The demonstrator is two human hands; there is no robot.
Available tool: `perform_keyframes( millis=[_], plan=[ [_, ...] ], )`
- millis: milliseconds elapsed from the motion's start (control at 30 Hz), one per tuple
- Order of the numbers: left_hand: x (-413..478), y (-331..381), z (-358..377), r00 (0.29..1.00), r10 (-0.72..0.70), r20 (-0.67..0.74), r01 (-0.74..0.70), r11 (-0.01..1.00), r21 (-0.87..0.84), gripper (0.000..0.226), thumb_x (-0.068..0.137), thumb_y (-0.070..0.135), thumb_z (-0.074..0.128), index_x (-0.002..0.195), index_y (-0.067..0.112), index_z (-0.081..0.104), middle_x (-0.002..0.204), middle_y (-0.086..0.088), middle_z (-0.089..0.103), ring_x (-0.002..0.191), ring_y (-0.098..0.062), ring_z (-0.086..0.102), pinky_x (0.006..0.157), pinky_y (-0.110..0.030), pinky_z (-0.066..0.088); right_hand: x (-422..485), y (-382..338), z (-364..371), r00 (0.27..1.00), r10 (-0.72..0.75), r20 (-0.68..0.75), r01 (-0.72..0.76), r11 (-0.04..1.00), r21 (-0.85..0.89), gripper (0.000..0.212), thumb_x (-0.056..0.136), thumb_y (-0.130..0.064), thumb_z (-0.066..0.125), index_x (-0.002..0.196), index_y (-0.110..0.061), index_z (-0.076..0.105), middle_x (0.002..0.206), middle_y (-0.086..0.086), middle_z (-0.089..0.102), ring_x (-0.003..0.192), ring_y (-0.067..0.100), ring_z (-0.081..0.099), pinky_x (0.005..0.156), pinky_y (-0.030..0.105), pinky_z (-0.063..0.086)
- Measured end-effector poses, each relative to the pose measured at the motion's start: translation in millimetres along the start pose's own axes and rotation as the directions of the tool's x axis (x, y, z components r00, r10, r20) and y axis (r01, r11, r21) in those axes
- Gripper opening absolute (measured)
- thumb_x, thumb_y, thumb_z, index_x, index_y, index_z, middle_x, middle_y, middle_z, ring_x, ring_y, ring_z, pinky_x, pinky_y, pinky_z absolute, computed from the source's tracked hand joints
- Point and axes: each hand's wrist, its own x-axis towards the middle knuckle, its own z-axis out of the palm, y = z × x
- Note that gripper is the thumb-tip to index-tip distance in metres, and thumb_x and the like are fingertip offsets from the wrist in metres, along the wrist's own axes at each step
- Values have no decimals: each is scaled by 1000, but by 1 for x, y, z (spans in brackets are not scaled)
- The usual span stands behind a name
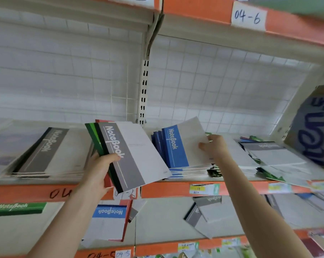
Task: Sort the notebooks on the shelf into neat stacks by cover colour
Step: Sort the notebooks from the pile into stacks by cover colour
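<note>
Gripping a bundle (pixel 137 155) of notebooks, my left hand (pixel 99 172) has its fingers curled under the spines and its thumb on the grey cover on top. Green and red covers fan out behind that one. The bundle is tilted and held in front of the shelf (pixel 176 189), above its orange edge. My right hand (pixel 214 148) pinches the white side of the top blue notebook (pixel 179 146), thumb on the cover, lifting that side off the blue stack (pixel 176 174) at mid-shelf. To the left on the same shelf lies a grey stack (pixel 51 155), roughly squared. To the right is a mixed pile (pixel 274 157), grey on top with green and blue edges sticking out, and past it a cardboard box (pixel 314 131). On the lower shelf (pixel 157 216) I see a green notebook (pixel 17 208), a light-blue notebook (pixel 109 222) and two grey notebooks (pixel 205 213) lying askew.
</note>
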Motion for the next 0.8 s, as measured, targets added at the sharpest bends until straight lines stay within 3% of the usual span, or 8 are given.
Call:
perform_keyframes(
  millis=[200,267,333,433,500,633,733,800],
  plan=[
    [1,3,2,1000,19,-5,-19,999,31,26,84,-3,56,90,22,58,96,-10,66,90,-29,62,71,-34,48,6,5,20,1000,3,29,7,935,-354,16,83,-14,60,74,-6,49,79,8,54,79,27,53,49,24,36],
    [-1,3,0,999,37,2,-37,998,56,26,84,-3,58,91,22,58,97,-8,67,90,-27,62,69,-32,46,3,4,28,997,-61,44,75,862,-501,12,84,-15,57,79,-9,49,91,9,56,99,31,53,66,28,41],
    [-3,2,-1,998,54,20,-55,996,72,29,83,-4,60,92,24,58,97,-6,67,90,-25,62,67,-31,45,0,2,35,985,-165,43,162,822,-547,28,86,-20,59,111,-7,55,118,14,55,117,32,45,91,33,38],
    [-7,3,-3,996,81,46,-85,992,94,34,82,-4,62,91,28,57,94,-1,67,88,-20,62,63,-28,43,-22,-20,44,962,-245,123,266,942,-203,25,93,-27,53,106,-7,61,96,13,62,87,23,57,75,27,43],
    [-9,4,-4,994,96,55,-101,990,94,34,82,-2,63,91,30,57,94,0,67,87,-19,63,63,-28,43,-44,-39,49,938,-163,305,127,983,134,28,94,-32,49,85,-7,59,73,9,58,63,18,53,60,25,44],
    [-16,7,-7,987,153,55,-157,985,78,34,85,3,61,108,26,52,97,1,65,90,-19,61,63,-29,43,-75,-59,60,796,-92,599,-170,915,366,15,89,-26,62,92,-11,60,86,5,68,74,19,65,64,28,56],
    [-20,8,-13,977,205,64,-210,973,91,42,88,5,59,120,23,39,99,3,59,88,-14,58,62,-29,43,-90,-64,70,819,-123,560,-250,803,542,3,90,-12,60,88,-10,60,83,4,67,68,17,65,57,26,56],
    [-23,5,-22,958,266,110,-287,910,301,41,87,9,61,119,21,39,98,7,59,86,-7,57,61,-25,43,-97,-67,77,864,-124,488,-226,771,596,4,91,-10,58,87,-11,59,84,4,67,70,18,65,58,28,55]
  ],
)
